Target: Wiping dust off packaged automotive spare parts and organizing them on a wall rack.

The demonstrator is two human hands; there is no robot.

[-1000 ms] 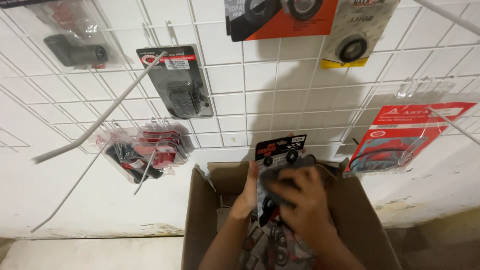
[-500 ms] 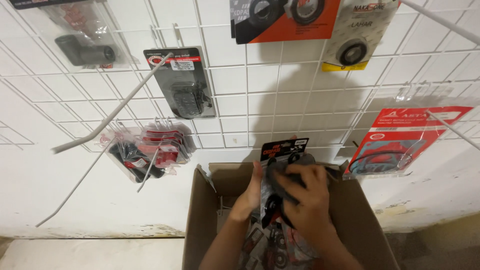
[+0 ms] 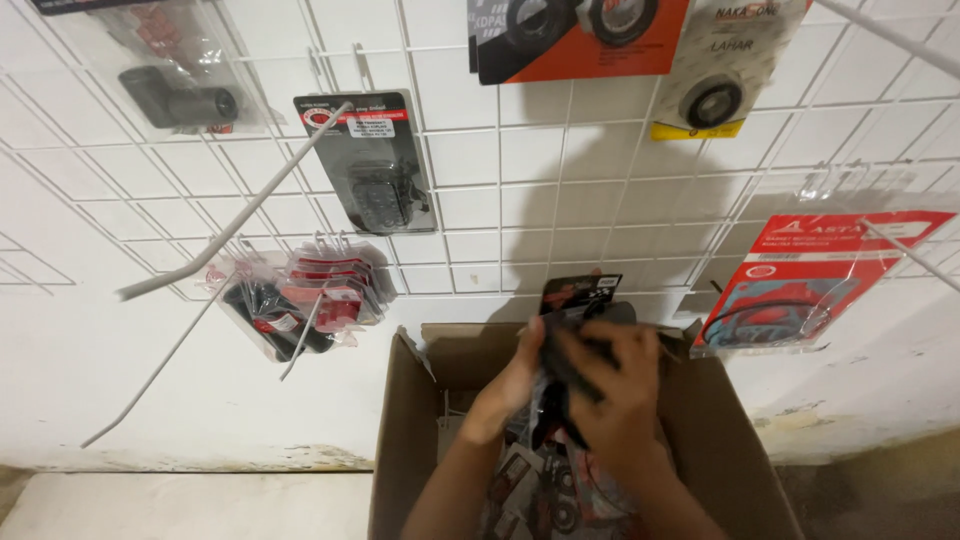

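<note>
Indoors, against a white wall hung with a white wire grid panel, a person stands over an open cardboard box set at the wall's foot. Both hands work above the box: the left hand and right hand are closed around a dark packaged part with a black-and-red header card, held upright just over the box's far edge (more such packets lie inside the box). Bagged and carded parts hang from hooks across the grid, among them a red-carded gasket packet at right. Compared with half a second earlier, the held packet sits slightly lower and the hands overlap it more tightly.
</note>
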